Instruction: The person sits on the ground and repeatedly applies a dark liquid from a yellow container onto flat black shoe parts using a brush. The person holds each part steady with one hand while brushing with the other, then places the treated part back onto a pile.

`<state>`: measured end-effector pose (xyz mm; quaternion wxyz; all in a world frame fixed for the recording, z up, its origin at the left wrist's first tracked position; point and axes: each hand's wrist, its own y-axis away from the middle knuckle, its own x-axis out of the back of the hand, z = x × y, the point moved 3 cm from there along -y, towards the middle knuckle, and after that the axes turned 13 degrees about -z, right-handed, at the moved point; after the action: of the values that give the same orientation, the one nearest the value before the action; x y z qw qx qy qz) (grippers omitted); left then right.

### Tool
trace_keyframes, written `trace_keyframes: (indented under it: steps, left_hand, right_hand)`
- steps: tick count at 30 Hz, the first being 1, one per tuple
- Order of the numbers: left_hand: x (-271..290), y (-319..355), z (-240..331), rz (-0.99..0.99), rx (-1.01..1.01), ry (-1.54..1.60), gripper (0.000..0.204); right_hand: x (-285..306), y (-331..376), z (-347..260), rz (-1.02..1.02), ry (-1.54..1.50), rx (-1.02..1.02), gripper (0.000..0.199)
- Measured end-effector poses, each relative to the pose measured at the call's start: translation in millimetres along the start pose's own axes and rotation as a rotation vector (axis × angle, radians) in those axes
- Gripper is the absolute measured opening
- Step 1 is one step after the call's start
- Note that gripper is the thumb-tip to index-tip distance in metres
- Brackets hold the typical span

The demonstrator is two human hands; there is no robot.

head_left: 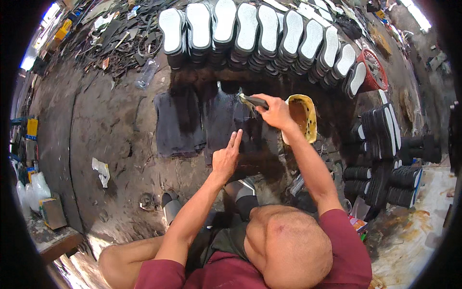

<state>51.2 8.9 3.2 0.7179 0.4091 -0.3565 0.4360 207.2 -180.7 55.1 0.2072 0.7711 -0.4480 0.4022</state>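
A brush is clenched in the right hand, its head jutting left of the fist over the dark sheet on the floor. Two extended fingers of the left hand are pressed on the sheet's near part. A yellow glue tub is seen just beside the right wrist.

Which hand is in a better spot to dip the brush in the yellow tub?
Probably the right hand. It already grips the brush and sits right beside the yellow tub. The left hand holds nothing; its fingers press on the dark sheet, farther from the tub.
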Motion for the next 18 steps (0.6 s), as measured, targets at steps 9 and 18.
trace_keyframes:
  steps: [9,18]
  left_hand:
    - [23.7,-8.0,-5.3,0.008,-0.013,0.065,0.101]
    - [27.5,34.8,-5.6,0.495,0.243,0.643,0.057]
  right_hand:
    - [0.0,-44.0,-7.8,-0.112,0.25,-0.088,0.035]
    - [-47.9,124.4,-47.2,-0.322,0.274,0.069,0.044]
